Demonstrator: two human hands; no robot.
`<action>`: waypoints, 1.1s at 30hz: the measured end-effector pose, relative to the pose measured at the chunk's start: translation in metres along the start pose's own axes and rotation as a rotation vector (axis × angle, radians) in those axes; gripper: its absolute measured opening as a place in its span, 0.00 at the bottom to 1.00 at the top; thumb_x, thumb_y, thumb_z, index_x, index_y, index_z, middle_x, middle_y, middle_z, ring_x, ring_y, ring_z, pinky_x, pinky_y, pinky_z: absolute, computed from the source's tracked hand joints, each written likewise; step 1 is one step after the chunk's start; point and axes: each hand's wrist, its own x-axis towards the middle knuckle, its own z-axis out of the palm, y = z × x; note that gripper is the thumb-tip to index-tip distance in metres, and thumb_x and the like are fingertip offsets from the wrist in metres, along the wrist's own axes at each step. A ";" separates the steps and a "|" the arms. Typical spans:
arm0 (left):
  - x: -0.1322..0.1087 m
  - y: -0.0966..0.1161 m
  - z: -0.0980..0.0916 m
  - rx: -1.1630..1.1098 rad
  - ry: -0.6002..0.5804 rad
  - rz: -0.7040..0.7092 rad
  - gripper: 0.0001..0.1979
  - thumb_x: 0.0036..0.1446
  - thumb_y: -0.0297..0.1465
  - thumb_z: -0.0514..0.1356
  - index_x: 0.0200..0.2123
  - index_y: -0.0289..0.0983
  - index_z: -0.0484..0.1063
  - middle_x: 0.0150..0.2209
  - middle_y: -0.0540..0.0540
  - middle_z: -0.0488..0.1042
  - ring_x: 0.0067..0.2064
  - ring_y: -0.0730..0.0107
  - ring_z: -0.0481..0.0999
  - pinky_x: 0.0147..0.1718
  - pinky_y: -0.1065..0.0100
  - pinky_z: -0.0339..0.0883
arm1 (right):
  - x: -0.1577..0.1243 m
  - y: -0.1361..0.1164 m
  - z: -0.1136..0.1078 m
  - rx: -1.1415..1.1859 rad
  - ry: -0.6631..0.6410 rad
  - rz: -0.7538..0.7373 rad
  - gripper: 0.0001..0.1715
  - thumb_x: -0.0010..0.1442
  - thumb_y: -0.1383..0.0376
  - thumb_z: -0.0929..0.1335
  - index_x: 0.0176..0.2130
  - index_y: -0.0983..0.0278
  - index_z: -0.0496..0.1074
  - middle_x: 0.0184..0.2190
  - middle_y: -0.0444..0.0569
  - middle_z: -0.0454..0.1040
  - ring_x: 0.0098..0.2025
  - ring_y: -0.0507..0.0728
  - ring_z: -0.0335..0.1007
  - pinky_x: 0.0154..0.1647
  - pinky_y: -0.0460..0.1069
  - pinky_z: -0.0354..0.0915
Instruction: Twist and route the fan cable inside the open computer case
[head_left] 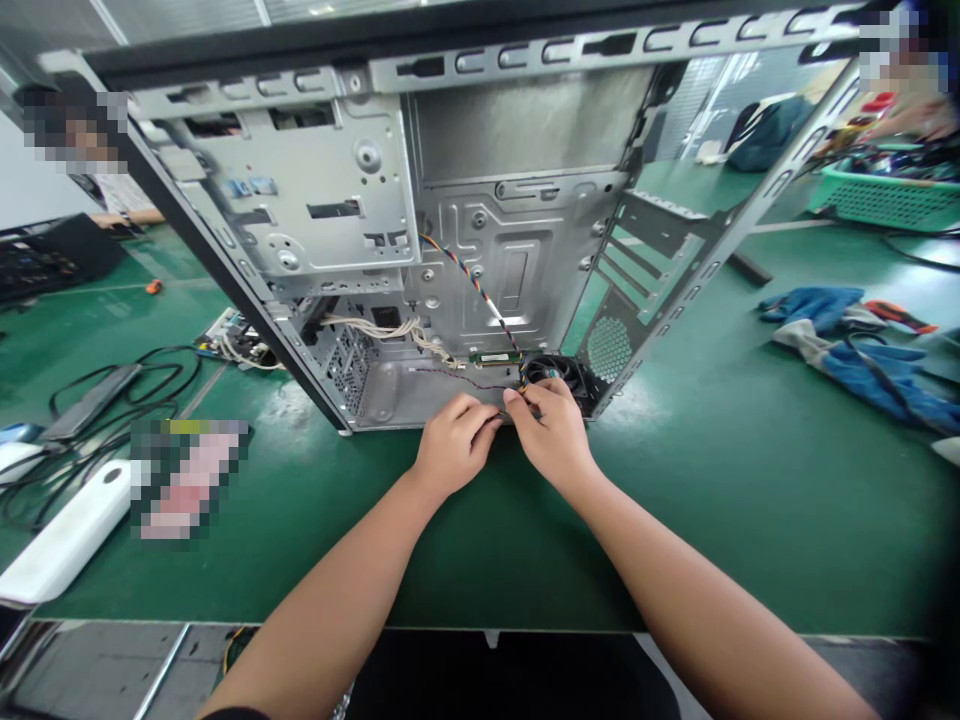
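Note:
An open grey metal computer case (450, 200) stands on the green mat, its inside facing me. At its near bottom edge my left hand (454, 443) and my right hand (551, 430) meet, fingers pinched together on a thin wire (457, 379) that runs along the case floor. Just behind my right hand sits a small black fan (559, 372). A multicoloured twisted cable (472, 285) drops down the back panel to the fan. A bundle of white cables (379, 328) lies to the left inside the case.
On the mat (712, 480) to the left lie black cables (112, 390), a white device (64, 540) and a small circuit board (232, 340). Blue cloths (847, 340) lie at the right, a green basket (885, 195) beyond. Other people sit at far left and far right.

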 end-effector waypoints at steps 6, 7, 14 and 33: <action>0.001 -0.002 0.003 0.022 -0.039 -0.041 0.10 0.64 0.33 0.54 0.41 0.37 0.74 0.35 0.45 0.72 0.36 0.68 0.72 0.35 0.68 0.67 | 0.007 0.011 0.005 0.033 0.006 -0.026 0.19 0.60 0.56 0.64 0.21 0.62 0.65 0.32 0.49 0.66 0.39 0.58 0.66 0.44 0.54 0.61; 0.002 -0.002 0.003 0.025 -0.044 -0.045 0.11 0.64 0.33 0.53 0.41 0.37 0.74 0.35 0.44 0.72 0.36 0.68 0.72 0.35 0.68 0.67 | 0.008 0.013 0.006 0.038 0.001 -0.031 0.20 0.60 0.56 0.64 0.21 0.62 0.64 0.32 0.49 0.66 0.39 0.58 0.66 0.44 0.54 0.61; 0.002 -0.001 0.003 0.019 -0.057 -0.064 0.11 0.64 0.33 0.53 0.42 0.36 0.74 0.36 0.44 0.72 0.36 0.68 0.73 0.36 0.68 0.67 | 0.011 0.020 0.008 0.086 -0.001 -0.070 0.20 0.61 0.57 0.64 0.21 0.61 0.61 0.32 0.49 0.67 0.37 0.57 0.67 0.44 0.53 0.61; 0.028 0.011 -0.029 -0.179 -0.272 -0.282 0.05 0.58 0.30 0.57 0.33 0.37 0.73 0.30 0.49 0.70 0.31 0.71 0.69 0.33 0.68 0.62 | 0.008 0.007 0.002 0.312 -0.226 0.021 0.23 0.64 0.52 0.60 0.23 0.61 0.58 0.19 0.40 0.58 0.24 0.51 0.55 0.27 0.48 0.52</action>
